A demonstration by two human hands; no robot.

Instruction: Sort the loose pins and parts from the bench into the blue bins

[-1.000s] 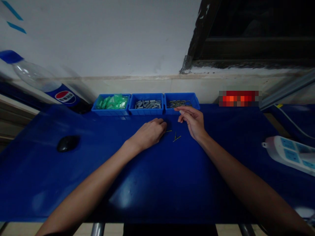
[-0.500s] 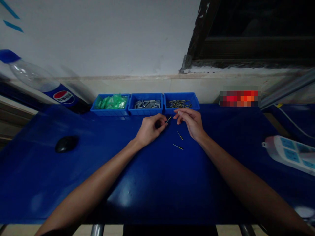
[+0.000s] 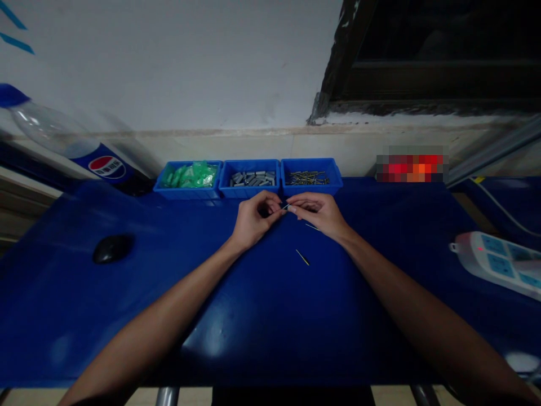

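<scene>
My left hand [image 3: 256, 221] pinches a thin metal rod [image 3: 285, 207] between thumb and fingertips. From the other side, my right hand [image 3: 323, 213] closes thumb and fingers at the same rod's far end. The rod is small and mostly covered by fingertips, so its exact kind cannot be made out. Beneath my right hand, part of a second thin rod [image 3: 311, 226] shows on the blue table. A third thin rod [image 3: 302, 257], pale at one end and dark toward the other, lies on the tabletop nearer to me.
Behind my hands stand three blue bins: one with green plastic bags [image 3: 190, 176], one with grey cylindrical pieces [image 3: 253, 179], one with thin rods [image 3: 307, 178]. A cola bottle [image 3: 105, 163] and black mouse [image 3: 112, 248] are left; a power strip [image 3: 499, 262] is right.
My right hand has moved left and closed at the end of the rod in my left hand. The two loose rods on the table have turned and shifted slightly.
</scene>
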